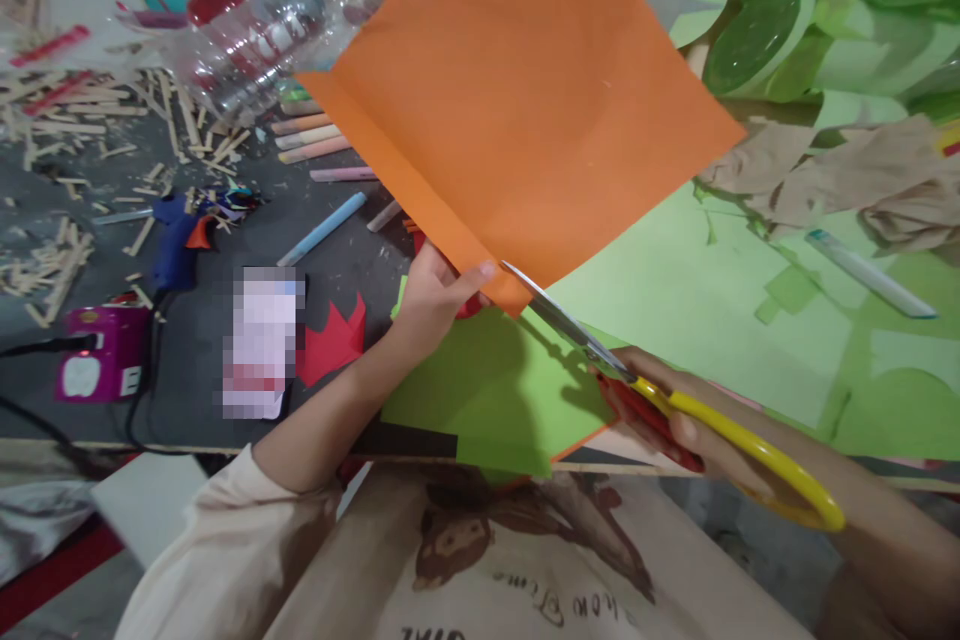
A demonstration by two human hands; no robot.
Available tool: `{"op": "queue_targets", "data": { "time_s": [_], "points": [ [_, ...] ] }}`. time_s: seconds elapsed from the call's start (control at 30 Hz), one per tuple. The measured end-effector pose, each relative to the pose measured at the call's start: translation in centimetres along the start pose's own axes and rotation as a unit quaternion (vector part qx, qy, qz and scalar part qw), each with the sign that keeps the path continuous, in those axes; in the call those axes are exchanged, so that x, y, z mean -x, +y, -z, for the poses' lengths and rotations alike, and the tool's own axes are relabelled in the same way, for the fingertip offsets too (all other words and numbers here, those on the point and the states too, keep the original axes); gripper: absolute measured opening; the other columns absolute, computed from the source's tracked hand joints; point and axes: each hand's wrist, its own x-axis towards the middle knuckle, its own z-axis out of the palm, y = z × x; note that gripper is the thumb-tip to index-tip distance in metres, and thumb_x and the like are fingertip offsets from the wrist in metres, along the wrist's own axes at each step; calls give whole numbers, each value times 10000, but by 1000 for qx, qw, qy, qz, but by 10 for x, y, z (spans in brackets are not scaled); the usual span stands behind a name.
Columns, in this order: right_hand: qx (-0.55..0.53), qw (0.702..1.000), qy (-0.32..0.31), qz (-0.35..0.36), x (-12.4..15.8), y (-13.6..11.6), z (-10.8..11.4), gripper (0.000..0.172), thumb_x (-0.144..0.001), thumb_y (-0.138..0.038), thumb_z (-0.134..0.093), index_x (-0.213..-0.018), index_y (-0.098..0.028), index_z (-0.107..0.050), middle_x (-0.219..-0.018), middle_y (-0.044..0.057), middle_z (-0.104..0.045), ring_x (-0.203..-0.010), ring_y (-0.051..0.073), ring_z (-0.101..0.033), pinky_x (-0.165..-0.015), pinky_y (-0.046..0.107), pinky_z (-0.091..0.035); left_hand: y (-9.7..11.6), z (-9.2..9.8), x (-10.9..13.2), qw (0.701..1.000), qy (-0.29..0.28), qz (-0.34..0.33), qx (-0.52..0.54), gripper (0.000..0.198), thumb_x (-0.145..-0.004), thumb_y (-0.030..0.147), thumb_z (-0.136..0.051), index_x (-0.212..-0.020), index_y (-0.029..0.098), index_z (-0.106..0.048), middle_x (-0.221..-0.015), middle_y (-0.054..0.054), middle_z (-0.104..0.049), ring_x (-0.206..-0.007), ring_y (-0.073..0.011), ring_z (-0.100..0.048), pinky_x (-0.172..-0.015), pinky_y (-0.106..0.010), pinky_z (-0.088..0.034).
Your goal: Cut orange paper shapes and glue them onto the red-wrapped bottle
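A large orange sheet of paper (540, 110) is held up over the table, with a folded strip along its lower left edge. My left hand (439, 295) pinches that strip near the lower corner, thumb on top. Something red shows behind these fingers; its kind is hidden. My right hand (690, 420) grips a pair of scissors (559, 315) with yellow and red handles. The blades meet the orange paper close to my left thumb. Below lies a green sheet (480, 400). A red zigzag-edged paper cutout (337, 340) rests left of my left hand.
A phone (262, 345), a blue glue gun (176, 240) with its cord, and a purple power box (101, 355) lie at left. Behind are scattered wooden sticks (75, 110), markers (322, 230) and plastic bottles (262, 50). Crumpled brown paper (795, 170) and a cutter knife (870, 275) lie right.
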Motion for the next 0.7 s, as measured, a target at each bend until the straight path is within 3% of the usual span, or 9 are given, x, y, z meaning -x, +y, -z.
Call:
{"op": "queue_targets", "data": {
  "time_s": [0.17,0.3,0.43,0.6,0.7],
  "points": [
    [-48,999,6,0,-4,6,-2,681,-800,-795,-526,-1189,-240,-590,-776,22,-569,-622,142,-503,-522,248,-462,1,1,-1,1000,-3,22,0,392,-635,285,-798,-906,221,-522,-776,25,-665,-503,-84,-567,-436,-215,-462],
    [-53,998,24,1,-6,4,-3,680,-782,-808,-535,-1174,-255,-590,-755,6,-538,-570,123,-443,-464,241,-394,-1,3,-4,1000,10,-12,6,402,-613,239,-802,-919,220,-541,-809,9,-675,-641,-129,-654,-534,-241,-531],
    [-69,997,14,6,-6,-1,-4,649,-802,-788,-539,-1131,-231,-590,-707,-14,-503,-530,100,-381,-433,229,-328,1,1,-2,1000,-10,-5,-1,404,-583,239,-821,-901,200,-576,-875,-21,-711,-806,-166,-708,-695,-263,-587],
    [-86,996,-14,12,-5,5,-4,595,-842,-738,-543,-1094,-200,-574,-706,-18,-491,-522,88,-343,-417,218,-296,5,0,2,996,-67,47,-35,462,-571,377,-870,-856,175,-567,-704,24,-651,-562,-104,-611,-528,-218,-518],
    [-85,996,-25,14,-7,8,-4,565,-869,-720,-517,-1093,-203,-563,-706,-20,-483,-527,93,-345,-428,222,-309,5,1,4,994,-79,66,-44,497,-570,412,-875,-883,172,-572,-740,8,-667,-588,-114,-623,-538,-222,-525]
  ]
}}
